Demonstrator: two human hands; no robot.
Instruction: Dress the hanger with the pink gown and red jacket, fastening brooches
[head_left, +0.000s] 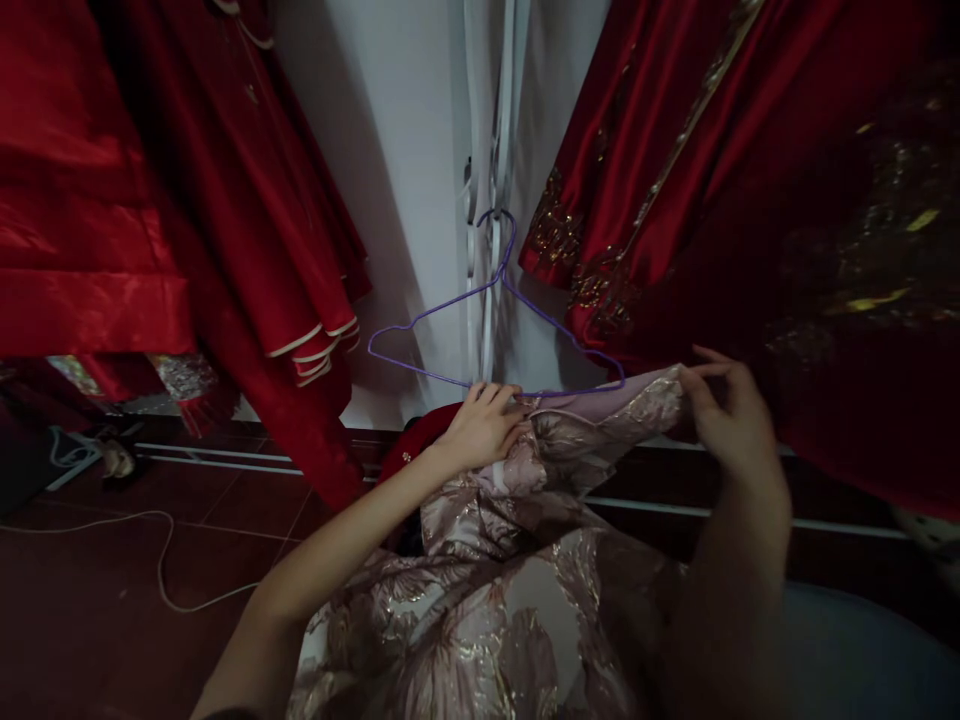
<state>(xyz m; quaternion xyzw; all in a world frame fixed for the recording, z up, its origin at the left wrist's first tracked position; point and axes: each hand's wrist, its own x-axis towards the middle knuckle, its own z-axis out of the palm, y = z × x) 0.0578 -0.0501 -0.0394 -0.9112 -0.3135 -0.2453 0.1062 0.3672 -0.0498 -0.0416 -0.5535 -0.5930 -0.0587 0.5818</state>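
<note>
A pale pink dress [555, 600] with a shiny gold pattern fills the lower middle of the view. Its upper edge lies against the lower bar of a purple wire hanger [442, 304], whose hook is caught on a pale upright post. My left hand [486, 428] is closed on the gathered cloth at the middle of that bar. Off to the right, my right hand [731, 410] pinches the end of the dress's stretched-out top edge between thumb and finger. The hanger's right end touches the cloth between my hands.
Red garments [277, 200] hang on the left, and red satin ones with gold trim [675, 150] on the right. White rails [225, 458] run low above the tiled floor [232, 505]. A thin cable [161, 560] lies at left, near a shoe [116, 458].
</note>
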